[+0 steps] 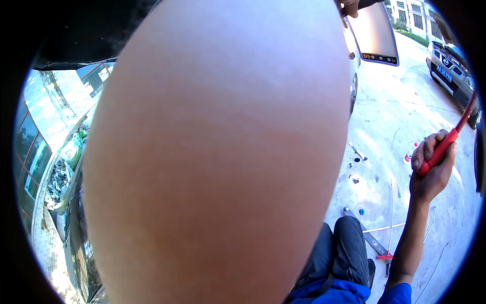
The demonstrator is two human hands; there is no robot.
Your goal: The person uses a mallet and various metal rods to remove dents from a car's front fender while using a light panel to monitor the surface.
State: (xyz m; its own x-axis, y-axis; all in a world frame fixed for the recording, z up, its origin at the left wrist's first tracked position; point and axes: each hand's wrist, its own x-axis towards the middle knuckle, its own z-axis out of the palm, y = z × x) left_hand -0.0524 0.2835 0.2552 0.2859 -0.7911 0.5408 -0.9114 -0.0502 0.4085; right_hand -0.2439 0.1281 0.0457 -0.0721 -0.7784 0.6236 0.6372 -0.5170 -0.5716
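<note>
A pale paved yard (379, 119) in strong sunlight spreads along the right of the head view, with a vehicle (448, 71) parked toward the upper right, its bonnet up. On the left are a glazed wall (33, 147) and a sack (58, 180) filled with thin, greyish scraps; a dark panel (81, 40) hangs across the upper left corner. The whole middle is covered by a blurred expanse of bare skin (217, 152) very near the lens — probably a raised arm.

At the far right, the right hand (436, 175) is closed around a red-handled tool (445, 145). The tool's long axis slants from lower left to upper right, its slim end pointing up and away from the body, so the right hand is plainly the nearer one. The left hand cannot be made out for certain: some fingers (350, 7) show at the top edge, beside a bright framed screen (377, 33), but whose they are — and what they grip — I cannot tell.

Below the right hand, on the paving beside dark-trousered knees (349, 248), lie a flat grey bar (375, 244) and a small red clamp-like piece (385, 257).
</note>
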